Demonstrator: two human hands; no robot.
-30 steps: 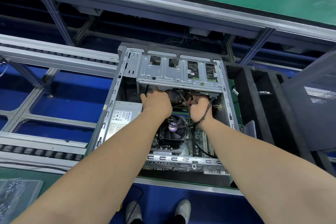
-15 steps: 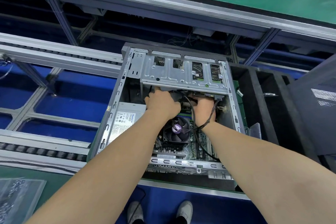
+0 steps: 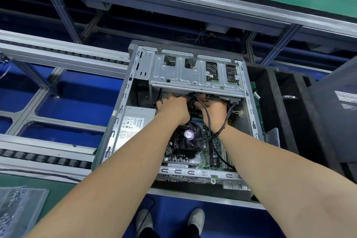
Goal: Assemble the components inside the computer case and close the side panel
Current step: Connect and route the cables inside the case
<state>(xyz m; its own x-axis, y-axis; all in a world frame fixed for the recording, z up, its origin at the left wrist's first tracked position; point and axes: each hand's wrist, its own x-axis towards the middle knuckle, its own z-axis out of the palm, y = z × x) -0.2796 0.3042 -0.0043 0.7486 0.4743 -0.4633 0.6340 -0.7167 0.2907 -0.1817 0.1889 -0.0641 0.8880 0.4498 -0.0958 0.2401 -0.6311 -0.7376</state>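
A clear plastic bag [image 3: 19, 212] lies at the far left on the green tabletop [image 3: 63, 193]. The computer case [image 3: 123, 121] lies on its side at the centre of the line, open face up, just beyond the person's shoes. The power supply [image 3: 135, 129] sits against its left wall.

The left hand [image 3: 173, 109] reaches in just right of that unit. Its fingers [image 3: 171, 95] curl at the lower edge of the drive cage [image 3: 193, 77]; whether they pinch a lead cannot be told. The cooler fan [image 3: 188, 137] sits nearer the person than both hands, on the motherboard [image 3: 204, 160]. A black cable [image 3: 207, 116] loops between the hands, and a thin wire bundle [image 3: 222, 129] crosses the right wrist. The right hand [image 3: 215, 114] goes under the cage; its fingers are hidden, so their hold cannot be told. At the far right a dark perforated panel [image 3: 338, 125] stands well apart from the case. It is probably the side panel, not yet fitted.

Handling, as judged:
- Cables: soft and light. Take hold at the moulded plug, never the wire, and press straight, since the pins are likely fragile.
- Cage: stiff sheet metal whose edges may cut.
- Panel: thin and light. Take hold at its long edges.
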